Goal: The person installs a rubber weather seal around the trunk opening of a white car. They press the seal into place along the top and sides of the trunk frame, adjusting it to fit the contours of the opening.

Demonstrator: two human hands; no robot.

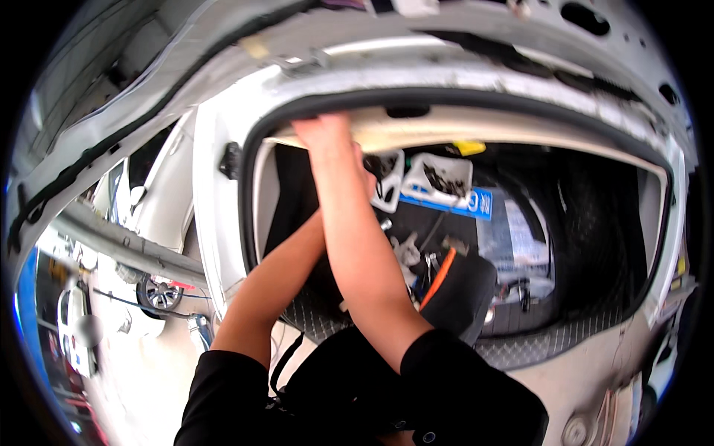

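Left of the open boot [220, 208]: a car wheel [161, 294] showed.
Upper rim, left part: the right hand [325, 134] was raised to the underside of the black seal [446, 96] edging the opening; its fingers were blurred, so whether they gripped it could not be told.
Behind the right wrist: the left hand [369, 178] was mostly hidden, its fingers' spread impossible to tell.
Boot floor: two white trays [439, 180] sat side by side, a blue plate [476, 204] beside the right one.
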